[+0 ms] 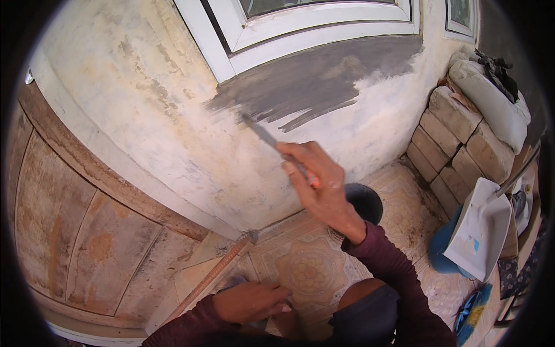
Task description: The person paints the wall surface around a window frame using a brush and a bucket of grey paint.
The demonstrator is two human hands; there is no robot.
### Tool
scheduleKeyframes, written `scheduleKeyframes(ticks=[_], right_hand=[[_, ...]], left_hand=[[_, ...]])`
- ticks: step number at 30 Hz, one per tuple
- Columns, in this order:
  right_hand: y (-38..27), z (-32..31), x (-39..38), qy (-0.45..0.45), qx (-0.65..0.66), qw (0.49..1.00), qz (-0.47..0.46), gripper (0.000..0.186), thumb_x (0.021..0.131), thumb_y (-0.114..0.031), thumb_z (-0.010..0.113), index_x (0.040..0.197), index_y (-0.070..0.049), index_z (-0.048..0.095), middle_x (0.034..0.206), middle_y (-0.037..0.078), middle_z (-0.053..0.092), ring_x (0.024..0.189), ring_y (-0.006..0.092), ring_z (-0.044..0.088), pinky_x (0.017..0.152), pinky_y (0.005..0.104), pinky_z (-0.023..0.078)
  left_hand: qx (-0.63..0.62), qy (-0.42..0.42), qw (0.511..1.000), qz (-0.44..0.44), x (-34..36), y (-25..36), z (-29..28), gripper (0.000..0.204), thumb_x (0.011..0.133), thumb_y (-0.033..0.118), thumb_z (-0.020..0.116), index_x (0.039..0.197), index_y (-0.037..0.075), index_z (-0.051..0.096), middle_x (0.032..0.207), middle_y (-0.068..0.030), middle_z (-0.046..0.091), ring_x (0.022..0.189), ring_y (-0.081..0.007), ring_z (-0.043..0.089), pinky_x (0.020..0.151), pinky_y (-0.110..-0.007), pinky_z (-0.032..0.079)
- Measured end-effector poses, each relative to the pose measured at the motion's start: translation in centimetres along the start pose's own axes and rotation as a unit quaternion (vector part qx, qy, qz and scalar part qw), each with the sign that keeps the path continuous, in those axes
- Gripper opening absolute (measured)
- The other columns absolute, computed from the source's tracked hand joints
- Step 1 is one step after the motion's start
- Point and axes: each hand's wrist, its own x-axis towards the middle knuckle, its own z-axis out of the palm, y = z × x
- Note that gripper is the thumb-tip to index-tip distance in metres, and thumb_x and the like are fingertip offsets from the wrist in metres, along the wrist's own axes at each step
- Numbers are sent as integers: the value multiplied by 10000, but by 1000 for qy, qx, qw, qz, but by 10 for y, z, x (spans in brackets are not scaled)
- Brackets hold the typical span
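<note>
The right hand [319, 180] grips a slim grey tool with an orange-red patch [265, 134], its blurred tip up-left of that hand, at a dark-grey streaked coating [300, 84] on the mottled cream-white wall [231, 159]. Below-left, the left hand [250, 302] lies loosely, fingers extended. A round black bucket [369, 202] sits right of the right hand.
</note>
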Motion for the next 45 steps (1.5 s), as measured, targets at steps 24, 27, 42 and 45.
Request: scheduleKeyframes(ticks=[24,27,42,45], right_hand=[[45,-79,-22,208,-135,958,146,264,993,-78,586,1237,-8,657,938,91,615,803,146,606,700,279,481],[20,-26,-33,66,-112,991,45,359,913,4,642,1271,-18,624,976,139,618,744,232,601,675,323,496],[36,-41,-26,133,-154,978,55,301,947,10,609,1247,13,637,962,149,617,804,222,628,681,320,495],[4,4,-27,10,-26,1000,12,344,906,29,647,1249,8,637,986,149,641,801,238,654,706,317,516]], left_hand=[[-48,-12,999,-11,-3,0,-3,392,1048,390,494,1277,74,536,957,-204,654,848,-423,658,780,-483,514],[-60,-31,997,-34,4,2,-5,423,1053,394,483,1331,78,525,959,-218,664,881,-430,651,818,-485,512],[-67,-37,996,-35,5,-2,-5,393,1057,361,480,1318,70,523,1008,-217,669,919,-419,659,816,-482,509],[-63,-14,998,-27,8,-3,-4,380,1058,361,477,1305,78,528,1015,-213,669,922,-426,658,810,-488,513]])
